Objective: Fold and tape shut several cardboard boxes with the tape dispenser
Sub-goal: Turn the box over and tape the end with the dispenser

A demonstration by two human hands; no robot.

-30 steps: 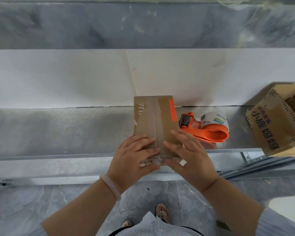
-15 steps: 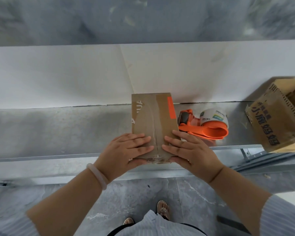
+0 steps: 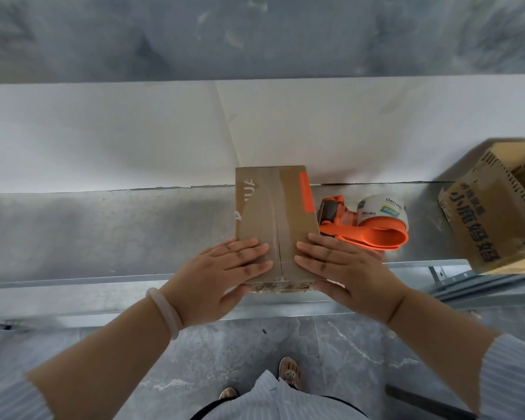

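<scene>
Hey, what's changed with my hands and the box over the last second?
Very little. The left hand and the right hand have settled flatter on the small box, fingers turning inward toward its middle seam. Nothing was picked up or let go. The small box, the tape dispenser beside it and the bigger box at the right stayed put.
</scene>
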